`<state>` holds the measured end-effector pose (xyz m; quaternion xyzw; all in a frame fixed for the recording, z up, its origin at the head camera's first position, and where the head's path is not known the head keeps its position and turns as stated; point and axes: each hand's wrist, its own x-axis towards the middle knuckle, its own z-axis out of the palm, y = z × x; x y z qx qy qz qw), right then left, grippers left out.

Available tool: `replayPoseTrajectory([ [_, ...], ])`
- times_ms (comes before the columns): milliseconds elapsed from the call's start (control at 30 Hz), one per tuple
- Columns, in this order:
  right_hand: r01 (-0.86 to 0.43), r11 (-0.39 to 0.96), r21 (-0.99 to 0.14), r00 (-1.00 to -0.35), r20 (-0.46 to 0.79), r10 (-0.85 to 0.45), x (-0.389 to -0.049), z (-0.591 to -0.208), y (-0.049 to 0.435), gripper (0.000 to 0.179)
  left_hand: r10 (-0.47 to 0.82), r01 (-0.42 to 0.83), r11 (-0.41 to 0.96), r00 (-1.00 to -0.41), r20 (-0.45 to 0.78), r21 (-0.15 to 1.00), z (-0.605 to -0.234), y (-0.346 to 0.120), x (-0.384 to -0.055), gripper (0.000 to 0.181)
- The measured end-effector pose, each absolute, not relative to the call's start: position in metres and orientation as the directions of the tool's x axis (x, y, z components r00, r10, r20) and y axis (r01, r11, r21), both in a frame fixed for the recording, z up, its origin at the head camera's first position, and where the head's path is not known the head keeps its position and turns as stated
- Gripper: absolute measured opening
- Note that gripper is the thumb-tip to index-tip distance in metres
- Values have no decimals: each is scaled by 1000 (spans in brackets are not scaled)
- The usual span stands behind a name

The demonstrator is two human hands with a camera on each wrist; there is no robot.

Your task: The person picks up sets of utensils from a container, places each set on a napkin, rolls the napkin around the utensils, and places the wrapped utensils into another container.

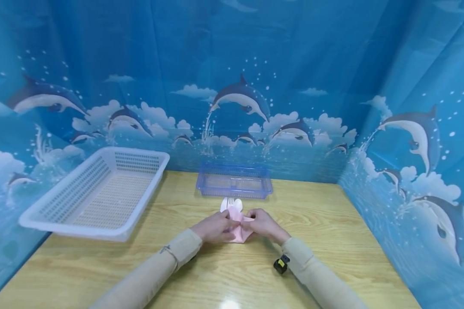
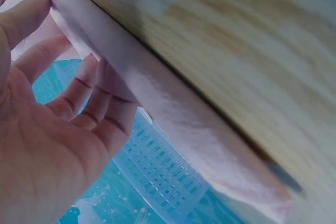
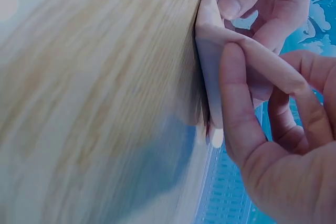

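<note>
A pink napkin (image 1: 237, 234) lies on the table in the head view, folded about white plastic cutlery. From its far end stick out a fork (image 1: 230, 201), a spoon (image 1: 238, 205) and, at the left, a knife-like piece (image 1: 224, 205). My left hand (image 1: 216, 226) holds the napkin's left side, its thumb pressing on the cloth. In the right wrist view, my right hand (image 3: 294, 156) pinches a raised flap of the napkin (image 3: 268, 64) between thumb and fingers. The cutlery's handles are hidden by cloth and hands.
A translucent blue basket (image 1: 251, 192) stands just beyond the cutlery. To the left is a large white perforated basket (image 1: 73, 231). The wood-grain table (image 1: 325, 240) is bordered by a dolphin-printed curtain (image 1: 201, 51) at the back and sides.
</note>
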<state>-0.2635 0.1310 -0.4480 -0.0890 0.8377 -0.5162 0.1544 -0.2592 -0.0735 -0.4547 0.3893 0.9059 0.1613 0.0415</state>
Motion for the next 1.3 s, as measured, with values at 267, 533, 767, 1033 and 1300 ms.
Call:
replayPoseTrajectory([
  [267, -15, 435, -900, -934, -143, -328, -267, -453, 123, 19, 733, 707, 621, -677, 70, 338, -454, -75, -261, 42],
  [533, -69, 438, -897, -932, -98, -348, -272, -457, 121, 15, 757, 737, 587, -646, 95, 336, -453, -80, -261, 36],
  [767, -101, 440, -892, -927, -76, -367, -273, -460, 122, 11, 792, 769, 493, -590, 156, 406, -452, -88, -264, 26],
  [1033, -96, 500, -861, -950, -70, -303, -273, -456, 109, 9, 789, 766, 517, -599, 134, 380, -449, -88, -263, 29],
  [1300, -53, 471, -880, -956, -92, -279, -270, -454, 94, 5, 767, 730, 551, -634, 98, 405, -445, -92, -261, 24],
])
